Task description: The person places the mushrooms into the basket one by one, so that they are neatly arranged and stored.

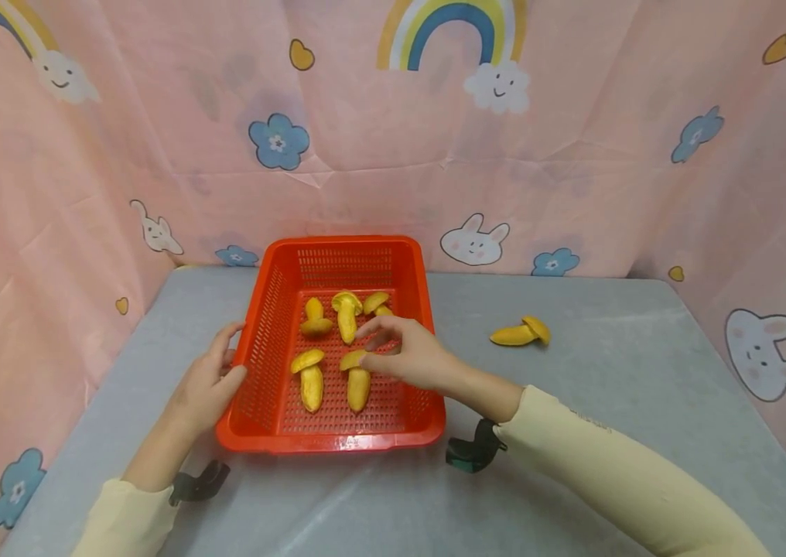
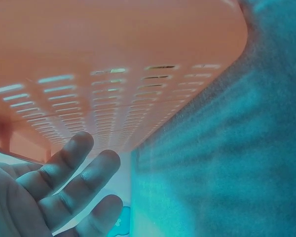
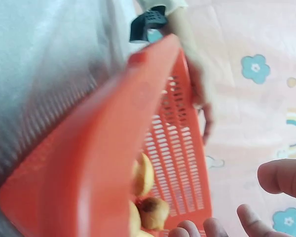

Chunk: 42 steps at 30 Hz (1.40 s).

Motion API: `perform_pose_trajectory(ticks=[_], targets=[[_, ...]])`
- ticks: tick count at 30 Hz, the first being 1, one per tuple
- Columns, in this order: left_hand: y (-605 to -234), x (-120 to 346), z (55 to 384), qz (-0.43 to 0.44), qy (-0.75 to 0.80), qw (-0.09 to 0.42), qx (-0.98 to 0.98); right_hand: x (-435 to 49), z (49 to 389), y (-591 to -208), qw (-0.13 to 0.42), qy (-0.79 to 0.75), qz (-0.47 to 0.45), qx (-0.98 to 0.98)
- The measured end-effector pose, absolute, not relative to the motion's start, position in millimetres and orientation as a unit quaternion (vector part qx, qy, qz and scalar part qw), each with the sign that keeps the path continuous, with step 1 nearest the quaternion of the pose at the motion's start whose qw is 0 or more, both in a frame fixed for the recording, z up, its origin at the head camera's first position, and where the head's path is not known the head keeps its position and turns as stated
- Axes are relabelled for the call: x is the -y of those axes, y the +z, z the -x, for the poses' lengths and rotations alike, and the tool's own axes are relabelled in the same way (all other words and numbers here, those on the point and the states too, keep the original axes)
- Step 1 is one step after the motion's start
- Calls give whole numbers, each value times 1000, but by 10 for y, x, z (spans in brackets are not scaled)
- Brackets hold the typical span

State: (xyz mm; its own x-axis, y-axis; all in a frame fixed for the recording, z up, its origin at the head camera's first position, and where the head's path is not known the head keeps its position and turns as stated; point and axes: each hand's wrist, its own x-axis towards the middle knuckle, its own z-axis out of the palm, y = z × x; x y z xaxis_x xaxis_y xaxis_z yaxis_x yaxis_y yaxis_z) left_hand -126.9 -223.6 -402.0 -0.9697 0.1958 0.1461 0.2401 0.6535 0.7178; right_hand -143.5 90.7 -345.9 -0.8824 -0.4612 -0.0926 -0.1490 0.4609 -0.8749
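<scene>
Several yellow-brown mushrooms lie in a red plastic basket, among them a front-left mushroom, a front-right mushroom and a back-middle mushroom. My right hand hovers over the basket's right half, thumb and fingers apart, holding nothing; in the head view it partly covers a back-right mushroom. At the basket's left rim rests my left hand, its fingertips touching the edge. In the left wrist view, loosely spread fingers extend along the slotted outer wall.
One more mushroom lies on the grey tabletop to the right of the basket. A pink patterned cloth hangs behind and at both sides. Dark wrist-worn cameras, such as the right camera, stick out beneath both wrists.
</scene>
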Motion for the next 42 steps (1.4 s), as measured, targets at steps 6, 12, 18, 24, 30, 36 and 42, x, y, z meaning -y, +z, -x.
perform_pose_trajectory(ticks=[6, 12, 18, 24, 30, 36, 42], targets=[[-4013, 2233, 1265, 116, -405, 24, 907, -1034, 1477, -3379, 167, -521, 179, -817], [-4010, 2233, 1263, 110, -398, 22, 910, -1207, 1499, -3298, 141, -516, 212, -818], [-4011, 2232, 1258, 108, -398, 19, 911, -1382, 1522, -3220, 81, -457, 238, -853], [-4015, 2237, 1263, 111, -395, 24, 912, -1548, 1556, -3204, 63, -437, 211, -872], [-4031, 2240, 1268, 111, -394, 27, 912, -1735, 1584, -3199, 51, -409, 186, -892], [-4018, 2239, 1264, 113, -394, 29, 912, -1940, 1595, -3170, 49, -408, 161, -898], [-4017, 2237, 1267, 114, -402, 25, 908, -2154, 1627, -3145, 45, -384, 128, -913]])
